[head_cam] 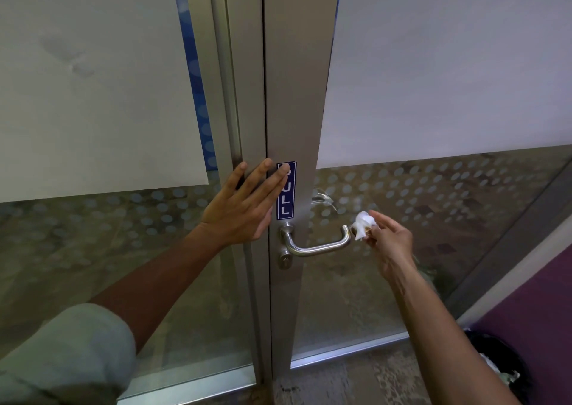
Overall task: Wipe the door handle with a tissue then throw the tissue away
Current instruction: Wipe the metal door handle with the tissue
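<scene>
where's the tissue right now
In the head view, the crumpled white tissue is pinched in the right hand, right of centre, at the free end of the metal door handle.

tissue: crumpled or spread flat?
Crumpled. The tissue is a wadded white clump pinched in the right hand's fingertips, at the free end of the door handle.

mottled floor (356, 383) below the door, black bin (498, 364) on it at right
</scene>
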